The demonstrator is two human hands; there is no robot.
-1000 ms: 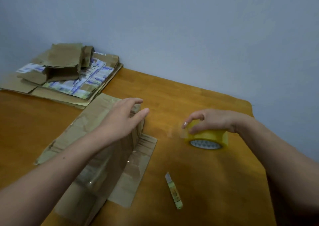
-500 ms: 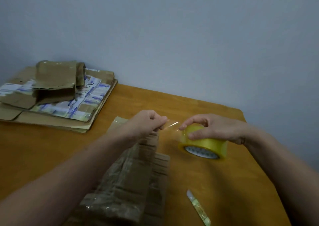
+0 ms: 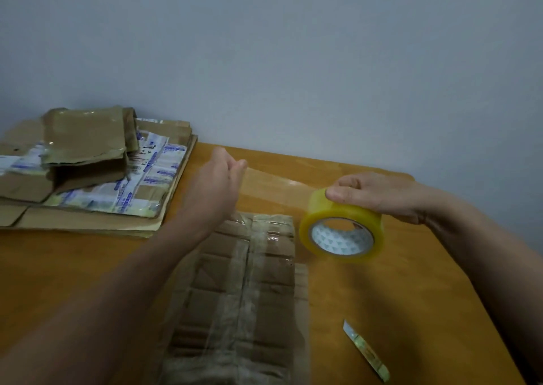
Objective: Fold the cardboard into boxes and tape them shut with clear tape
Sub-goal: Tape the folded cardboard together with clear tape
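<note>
Head view: the right hand [image 3: 379, 193] grasps the tape roll [image 3: 342, 229] from above, lifted over the table [image 3: 58, 273], just right of the box [image 3: 235, 290]. The left hand [image 3: 216, 184] has its fingertips pinched on the end of a clear strip [image 3: 276, 186] stretched between hand and roll, above the box's far end. The box lies on the table between the forearms, old tape across it. A cutter [image 3: 365, 351] lies at its right. A cardboard stack [image 3: 88, 173] sits far left.
</note>
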